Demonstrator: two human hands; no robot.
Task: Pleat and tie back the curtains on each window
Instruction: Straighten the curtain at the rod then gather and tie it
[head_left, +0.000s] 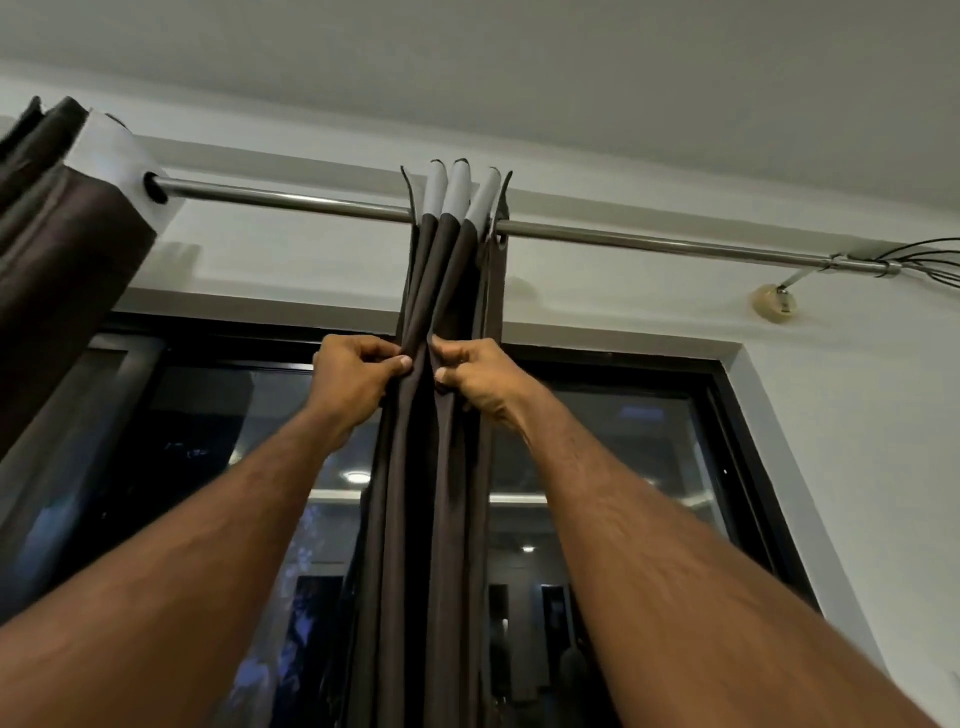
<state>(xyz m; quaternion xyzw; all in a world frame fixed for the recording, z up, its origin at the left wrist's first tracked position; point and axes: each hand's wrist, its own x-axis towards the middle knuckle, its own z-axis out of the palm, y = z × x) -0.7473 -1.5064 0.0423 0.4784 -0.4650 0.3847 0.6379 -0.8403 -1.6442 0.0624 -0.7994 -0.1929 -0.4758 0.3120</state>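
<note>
A dark brown curtain (447, 291) with a white top band hangs gathered in narrow folds at the middle of a steel rod (291, 200). Both my arms reach up to it. My left hand (353, 374) pinches a fold on the curtain's left side, thumb against the cloth. My right hand (478, 374) grips a fold on its right side at the same height, just below the window's top frame. A second brown curtain (57, 249) hangs bunched at the rod's far left.
A dark-framed window (675, 467) with black glass showing indoor reflections lies behind the curtain. At the right end of the rod there is a wall bracket (776, 301) and a wire finial (930, 260). White wall and ceiling surround it.
</note>
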